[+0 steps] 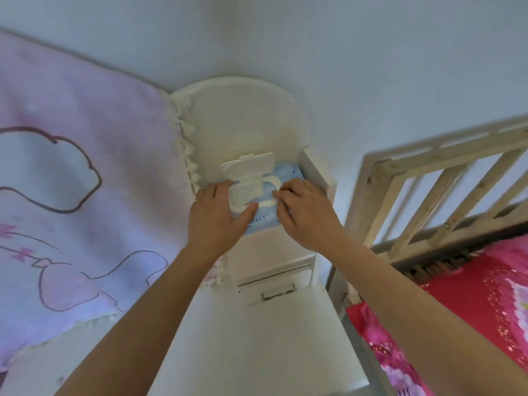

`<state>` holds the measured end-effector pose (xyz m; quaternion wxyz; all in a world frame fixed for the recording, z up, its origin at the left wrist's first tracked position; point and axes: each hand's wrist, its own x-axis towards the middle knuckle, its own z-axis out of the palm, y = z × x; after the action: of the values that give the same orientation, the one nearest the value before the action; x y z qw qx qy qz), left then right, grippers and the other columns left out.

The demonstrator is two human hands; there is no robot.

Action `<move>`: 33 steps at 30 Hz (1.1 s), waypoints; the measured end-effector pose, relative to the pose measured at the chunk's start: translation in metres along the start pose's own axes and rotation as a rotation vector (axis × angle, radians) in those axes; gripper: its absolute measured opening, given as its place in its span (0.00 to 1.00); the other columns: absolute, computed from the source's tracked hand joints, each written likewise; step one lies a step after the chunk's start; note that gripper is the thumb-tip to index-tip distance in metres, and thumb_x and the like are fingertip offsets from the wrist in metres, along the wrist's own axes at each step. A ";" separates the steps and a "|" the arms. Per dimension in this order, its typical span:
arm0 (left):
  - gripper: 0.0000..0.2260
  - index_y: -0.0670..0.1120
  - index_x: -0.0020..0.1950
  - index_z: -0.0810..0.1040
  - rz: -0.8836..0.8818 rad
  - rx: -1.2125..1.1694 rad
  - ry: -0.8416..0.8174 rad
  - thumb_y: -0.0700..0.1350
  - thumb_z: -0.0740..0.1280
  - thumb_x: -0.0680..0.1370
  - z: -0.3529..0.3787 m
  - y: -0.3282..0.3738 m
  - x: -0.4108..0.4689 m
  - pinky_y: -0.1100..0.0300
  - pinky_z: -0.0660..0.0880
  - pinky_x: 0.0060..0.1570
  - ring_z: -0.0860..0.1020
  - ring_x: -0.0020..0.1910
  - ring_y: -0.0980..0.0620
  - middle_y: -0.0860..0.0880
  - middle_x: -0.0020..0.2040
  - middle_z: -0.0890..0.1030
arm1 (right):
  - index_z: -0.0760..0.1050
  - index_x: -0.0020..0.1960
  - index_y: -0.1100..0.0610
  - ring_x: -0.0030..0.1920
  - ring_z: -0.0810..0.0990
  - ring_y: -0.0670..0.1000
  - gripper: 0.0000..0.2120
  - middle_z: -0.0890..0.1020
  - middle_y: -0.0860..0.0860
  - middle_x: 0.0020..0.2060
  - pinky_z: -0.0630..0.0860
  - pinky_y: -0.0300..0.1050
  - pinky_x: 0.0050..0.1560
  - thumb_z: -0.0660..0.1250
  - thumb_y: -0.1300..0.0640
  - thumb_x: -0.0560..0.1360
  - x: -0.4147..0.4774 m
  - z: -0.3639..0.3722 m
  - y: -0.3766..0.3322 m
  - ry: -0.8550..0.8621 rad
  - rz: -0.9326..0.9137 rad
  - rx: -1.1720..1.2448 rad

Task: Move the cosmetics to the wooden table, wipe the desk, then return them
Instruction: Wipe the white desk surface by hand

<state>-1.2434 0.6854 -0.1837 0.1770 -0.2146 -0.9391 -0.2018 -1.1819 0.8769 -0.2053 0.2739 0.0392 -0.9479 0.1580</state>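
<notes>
Head cam, looking down at a white desk (257, 344) pushed against the wall. At its far end there's a raised shelf unit w/ a rounded back panel (243, 118) and a small drawer (274, 277) w/ a metal handle below.

Wipes pack (285, 170) – light blue, partial print "…RFECT" on the near side – lies flat on top of the shelf unit, up against its R side wall. Flip lid (248, 167) is white and hinged open, tilted back toward the panel.

L hand (217, 221) grips the pack around the lid frame: thumb laid across the near edge, index along the far-left edge, other fingers hidden behind the hand. R hand (303, 212) is over the pack's R half, fingers curled, thumb + index tips pinching a white wipe (268, 202) at the opening. How far the wipe is out: can't tell. Both forearms are bare and reach in from the bottom of frame.

Surroundings: pink cloth (85, 172) w/ a cartoon outline and fringed edge hangs L of the unit, touching its side. Pale wooden bed rail (445, 178) on the R – red floral bedding (471, 304) below it. Plain pale wall (343, 52) behind.
</notes>
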 end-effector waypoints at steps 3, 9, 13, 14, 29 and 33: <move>0.29 0.47 0.64 0.74 -0.094 -0.033 0.002 0.65 0.69 0.71 0.001 0.006 0.005 0.51 0.73 0.52 0.74 0.58 0.44 0.46 0.58 0.77 | 0.81 0.56 0.58 0.48 0.77 0.56 0.19 0.79 0.53 0.50 0.75 0.56 0.50 0.55 0.51 0.77 0.003 -0.003 -0.002 -0.019 0.019 0.013; 0.12 0.46 0.51 0.79 -0.036 -0.002 0.089 0.53 0.64 0.79 -0.001 0.000 0.008 0.56 0.71 0.37 0.77 0.41 0.45 0.47 0.49 0.78 | 0.82 0.54 0.56 0.45 0.76 0.55 0.18 0.79 0.52 0.47 0.75 0.53 0.49 0.58 0.51 0.74 0.008 -0.006 -0.006 -0.029 0.060 0.045; 0.09 0.43 0.44 0.72 -0.051 -0.065 0.141 0.47 0.63 0.80 0.008 0.000 0.006 0.56 0.65 0.34 0.72 0.39 0.45 0.47 0.41 0.74 | 0.84 0.53 0.54 0.49 0.77 0.56 0.14 0.81 0.51 0.47 0.74 0.54 0.52 0.62 0.52 0.75 0.022 -0.011 -0.007 -0.056 0.055 0.030; 0.08 0.42 0.45 0.72 -0.031 -0.054 0.164 0.45 0.63 0.80 0.013 -0.001 0.003 0.54 0.66 0.33 0.73 0.40 0.44 0.45 0.41 0.75 | 0.84 0.54 0.54 0.51 0.78 0.56 0.13 0.82 0.51 0.48 0.74 0.54 0.54 0.63 0.52 0.77 0.028 -0.012 -0.007 -0.088 0.030 0.029; 0.04 0.35 0.49 0.74 0.093 -0.017 0.327 0.32 0.66 0.76 0.039 -0.011 0.003 0.48 0.73 0.36 0.74 0.41 0.37 0.36 0.46 0.77 | 0.84 0.53 0.43 0.52 0.71 0.47 0.11 0.76 0.46 0.46 0.73 0.46 0.50 0.72 0.42 0.73 0.079 -0.016 -0.013 -0.406 0.014 0.091; 0.03 0.36 0.48 0.74 0.090 -0.023 0.328 0.32 0.67 0.75 0.038 -0.009 0.003 0.48 0.72 0.35 0.75 0.40 0.37 0.36 0.45 0.77 | 0.85 0.51 0.45 0.52 0.72 0.49 0.09 0.75 0.46 0.44 0.74 0.49 0.49 0.70 0.44 0.75 0.076 -0.012 -0.013 -0.360 -0.016 0.079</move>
<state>-1.2593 0.6964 -0.2177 0.3343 -0.2227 -0.8847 -0.2367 -1.2375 0.8692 -0.1517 0.0995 0.0852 -0.9743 0.1834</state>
